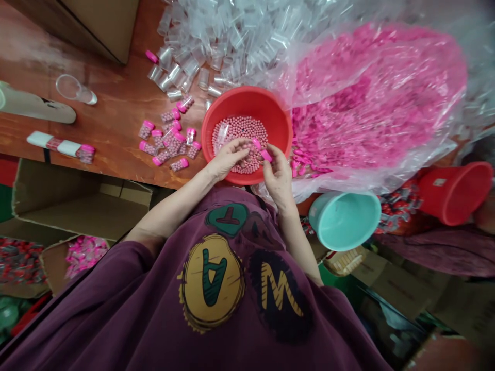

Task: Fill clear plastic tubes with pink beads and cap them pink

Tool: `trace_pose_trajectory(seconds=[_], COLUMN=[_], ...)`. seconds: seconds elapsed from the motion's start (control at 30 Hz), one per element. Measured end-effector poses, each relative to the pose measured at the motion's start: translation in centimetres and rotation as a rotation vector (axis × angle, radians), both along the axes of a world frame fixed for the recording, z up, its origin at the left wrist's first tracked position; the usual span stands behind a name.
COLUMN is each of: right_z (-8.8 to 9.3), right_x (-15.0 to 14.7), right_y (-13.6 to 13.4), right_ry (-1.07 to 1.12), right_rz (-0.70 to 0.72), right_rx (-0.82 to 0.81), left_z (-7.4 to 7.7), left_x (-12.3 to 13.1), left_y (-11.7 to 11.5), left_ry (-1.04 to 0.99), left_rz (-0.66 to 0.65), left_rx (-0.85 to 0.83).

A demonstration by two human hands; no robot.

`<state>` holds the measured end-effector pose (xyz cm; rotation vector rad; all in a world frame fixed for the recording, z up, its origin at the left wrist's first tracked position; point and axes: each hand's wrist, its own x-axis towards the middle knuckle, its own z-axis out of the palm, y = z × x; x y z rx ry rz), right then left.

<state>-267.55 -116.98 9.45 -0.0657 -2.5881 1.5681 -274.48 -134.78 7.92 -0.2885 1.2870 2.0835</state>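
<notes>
Over the red bowl of pink beads, both of my hands are at work close together. The fingers of my left hand close around a small clear bottle, mostly hidden by them, with a bright pink cap at its end. Between thumb and fingers, my right hand pinches another pink cap. A clear empty bottle lies on the beads. Left of the bowl, several bead-filled bottles with pink caps lie on the wooden table.
Behind the bowl is a heap of clear empty bottles. A plastic bag of pink caps spreads to the right. A turquoise bucket and a red bucket stand at right front. An open carton sits below the table's left edge.
</notes>
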Motion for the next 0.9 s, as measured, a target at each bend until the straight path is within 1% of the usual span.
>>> trace_pose_trajectory(seconds=[0.03, 0.1, 0.13, 0.2, 0.27, 0.33, 0.4, 0.53, 0.63, 0.7, 0.77, 0.83, 0.9], right_z=[-0.2, -0.4, -0.3, 0.1, 0.3, 0.2, -0.4, -2.2, -3.1, -3.2, -2.9, -2.2, -1.3], right_x=[0.0, 0.0, 0.0, -0.1, -0.2, -0.4, -0.5, -0.7, -0.7, -0.7, -0.7, -0.8, -0.8], right_y=[0.4, 1.3, 1.9, 2.7, 3.0, 2.6, 1.7, 0.0, -0.4, -0.4, -0.3, -0.1, -0.1], right_ry=[-0.004, -0.006, -0.007, -0.018, -0.041, -0.072, -0.085, -0.134, -0.194, -0.195, -0.18, -0.15, -0.103], right_rz=[-0.039, -0.08, -0.067, 0.012, 0.085, 0.084, 0.014, -0.116, -0.158, -0.183, -0.195, -0.184, -0.138], right_rx=[0.0, 0.074, 0.138, 0.261, 0.289, 0.193, 0.027, -0.286, -0.423, -0.447, -0.403, -0.303, -0.162], left_z=[0.0, 0.0, 0.0, 0.0, 0.1, 0.1, 0.2, 0.3, 0.3, 0.2, 0.1, -0.2, -0.4], left_x=[-0.1, -0.1, -0.1, -0.1, 0.0, 0.2, 0.5, 1.0, 1.1, 1.1, 1.0, 1.0, 1.0], left_y=[-0.1, -0.3, -0.3, -0.3, -0.2, 0.1, 0.4, 0.4, 0.1, -0.1, -0.1, 0.1, 0.4], left_ry=[-0.007, -0.01, -0.003, 0.032, 0.078, 0.109, 0.114, 0.077, 0.08, 0.108, 0.14, 0.161, 0.161], left_rz=[-0.003, 0.004, 0.015, 0.039, 0.029, -0.016, -0.048, -0.024, -0.024, -0.019, -0.015, -0.02, -0.027], left_rx=[-0.014, -0.038, -0.05, -0.067, -0.067, -0.05, -0.019, 0.051, 0.064, 0.07, 0.058, 0.025, -0.011])
